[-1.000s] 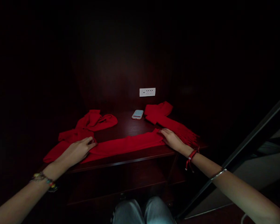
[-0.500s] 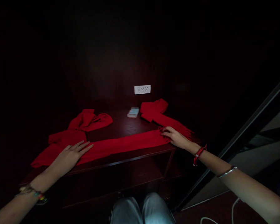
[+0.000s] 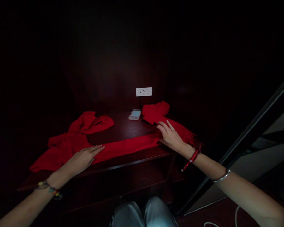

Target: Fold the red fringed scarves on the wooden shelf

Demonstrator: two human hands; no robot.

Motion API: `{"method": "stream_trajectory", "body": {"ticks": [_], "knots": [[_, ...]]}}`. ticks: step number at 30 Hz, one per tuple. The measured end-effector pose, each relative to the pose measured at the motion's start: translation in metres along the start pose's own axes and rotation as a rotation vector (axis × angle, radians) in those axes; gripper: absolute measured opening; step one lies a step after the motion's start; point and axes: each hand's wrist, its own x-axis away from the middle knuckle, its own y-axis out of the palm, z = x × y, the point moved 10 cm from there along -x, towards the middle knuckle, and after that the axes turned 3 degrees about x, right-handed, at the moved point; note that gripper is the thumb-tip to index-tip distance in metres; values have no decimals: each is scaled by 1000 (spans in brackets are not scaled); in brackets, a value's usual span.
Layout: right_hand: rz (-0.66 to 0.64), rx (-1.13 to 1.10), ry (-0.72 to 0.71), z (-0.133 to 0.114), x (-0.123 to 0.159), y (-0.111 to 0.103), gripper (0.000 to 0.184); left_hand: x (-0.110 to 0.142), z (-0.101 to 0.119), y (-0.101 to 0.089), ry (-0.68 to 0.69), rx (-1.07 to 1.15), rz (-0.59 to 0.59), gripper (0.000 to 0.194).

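A long red scarf (image 3: pixel 126 147) lies along the front of a dark wooden shelf, its near strip stretched flat between my hands. On this strip rests my left hand (image 3: pixel 86 158), fingers straight and palm down. My right hand (image 3: pixel 168 135) is over the strip's right end with its fingers apart, hiding that end. Bunched red cloth (image 3: pixel 91 123) lies beyond my left hand. Behind my right hand is more folded red cloth (image 3: pixel 156 112), with a fringed end (image 3: pixel 188 135) spreading right; whether all of it is one scarf I cannot tell.
A phone (image 3: pixel 134 114), blurred out, lies at the back of the shelf (image 3: pixel 123 127). White sockets (image 3: pixel 144 91) are set in the dark back wall. My knees (image 3: pixel 142 214) are below the shelf's front edge. A slanting dark frame (image 3: pixel 236 154) stands at the right, with a pale cable (image 3: pixel 236 214) on the floor.
My left hand let go of the scarf's edge, flattened, and slid right along the strip. My right hand has loosened from the strip's right end and shifted slightly left, fingers spreading.
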Motion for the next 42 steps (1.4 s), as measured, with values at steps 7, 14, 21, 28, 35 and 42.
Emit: {"method": "stream_trajectory", "body": {"ticks": [7,14,21,28,35,42], "knots": [[-327,44,-328,-28,4,43,32,-2,1,-7,-43,55,-14,53],[-93,175,-346,1,-9,12,37,1,-2,-11,-85,2,-21,58],[-208,127,-390,2,27,58,42,11,13,-7,-53,-120,-60,67],[-204,139,-348,14,13,54,43,6,4,-3,-54,-156,-45,68],[-254,127,-349,10,23,71,46,7,1,12,-71,-284,-113,72],[-292,121,-333,14,25,68,48,8,-11,16,-101,-186,-220,73]]}}
